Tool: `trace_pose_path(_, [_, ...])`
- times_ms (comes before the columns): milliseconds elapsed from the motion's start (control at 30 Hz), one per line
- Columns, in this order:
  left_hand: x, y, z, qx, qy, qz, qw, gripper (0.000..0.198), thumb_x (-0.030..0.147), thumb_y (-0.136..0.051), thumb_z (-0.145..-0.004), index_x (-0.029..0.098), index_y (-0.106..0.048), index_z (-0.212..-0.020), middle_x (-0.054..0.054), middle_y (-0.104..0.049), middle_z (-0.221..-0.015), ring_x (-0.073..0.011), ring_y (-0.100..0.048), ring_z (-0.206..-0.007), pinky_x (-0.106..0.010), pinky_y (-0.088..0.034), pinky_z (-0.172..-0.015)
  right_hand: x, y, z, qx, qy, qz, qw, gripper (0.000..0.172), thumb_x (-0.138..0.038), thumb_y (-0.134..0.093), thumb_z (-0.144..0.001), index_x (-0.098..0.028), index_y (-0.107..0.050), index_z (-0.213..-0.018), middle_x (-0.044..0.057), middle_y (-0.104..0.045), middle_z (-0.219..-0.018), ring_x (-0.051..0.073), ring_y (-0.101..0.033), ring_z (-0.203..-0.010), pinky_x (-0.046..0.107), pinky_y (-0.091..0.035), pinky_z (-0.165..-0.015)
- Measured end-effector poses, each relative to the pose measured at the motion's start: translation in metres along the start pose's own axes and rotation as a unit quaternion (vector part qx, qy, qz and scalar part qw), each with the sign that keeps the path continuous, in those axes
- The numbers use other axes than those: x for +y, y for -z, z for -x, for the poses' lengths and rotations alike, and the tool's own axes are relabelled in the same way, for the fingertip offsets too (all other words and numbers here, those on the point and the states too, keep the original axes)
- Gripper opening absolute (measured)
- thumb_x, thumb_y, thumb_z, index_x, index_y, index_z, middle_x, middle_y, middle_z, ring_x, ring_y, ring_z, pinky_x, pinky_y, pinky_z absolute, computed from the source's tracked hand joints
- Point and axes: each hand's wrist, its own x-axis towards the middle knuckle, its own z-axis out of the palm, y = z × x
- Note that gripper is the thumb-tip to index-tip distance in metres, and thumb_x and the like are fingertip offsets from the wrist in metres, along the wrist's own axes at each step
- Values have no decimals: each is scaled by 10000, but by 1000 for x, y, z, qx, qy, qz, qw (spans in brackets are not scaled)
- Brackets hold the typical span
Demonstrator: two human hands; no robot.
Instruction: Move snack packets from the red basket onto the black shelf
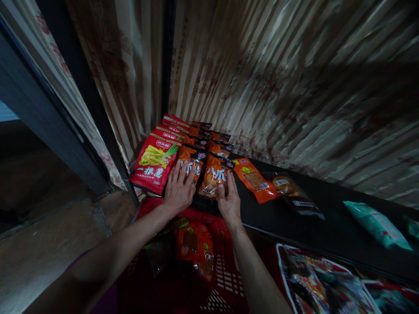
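Two rows of orange-and-black snack packs stand overlapped on a black shelf point(314, 196). My left hand point(179, 186) lies with fingers spread on the front pack of the left row point(193, 158). My right hand point(230, 199) touches the right edge of the front pack in the right row point(212, 176), its fingers apart. Neither hand grips anything. Left of these rows, red packs point(153, 162) with yellow strips pictured on them overlap in a row. A flat orange packet point(253, 179) lies to the right of my right hand.
Below my hands is a red basket point(225, 279) holding red packets point(193, 244). Farther right on the shelf lie a brown clear-fronted pack point(294, 194) and a teal pack point(376, 223). Dark posts and a pleated curtain point(262, 78) border the shelf. More bags point(321, 279) sit lower right.
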Motion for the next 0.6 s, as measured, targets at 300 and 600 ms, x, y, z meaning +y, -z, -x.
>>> trace_pose_path(300, [-1,-5,0,6,7,0,1000,544,229,-459,-861,163,-390,-1396,-124,-194,-1550,-302,-29,-1440,-530,-242,-1117,2,-4,1,13,7,11,1000,558,-432,-339,-929,-220,-298,-1444,86,-354,-1494,208,-315,-1384,444,-311,-1115])
trace_pose_path(600, [-3,-1,2,22,-9,9,1000,553,229,-458,-873,199,-364,-1416,-108,-195,-1549,-285,-74,-1438,-511,-250,-1119,-20,2,2,26,94,142,985,493,-372,-360,-935,-272,-360,-1418,55,-221,-1553,256,-164,-1435,510,-269,-1113])
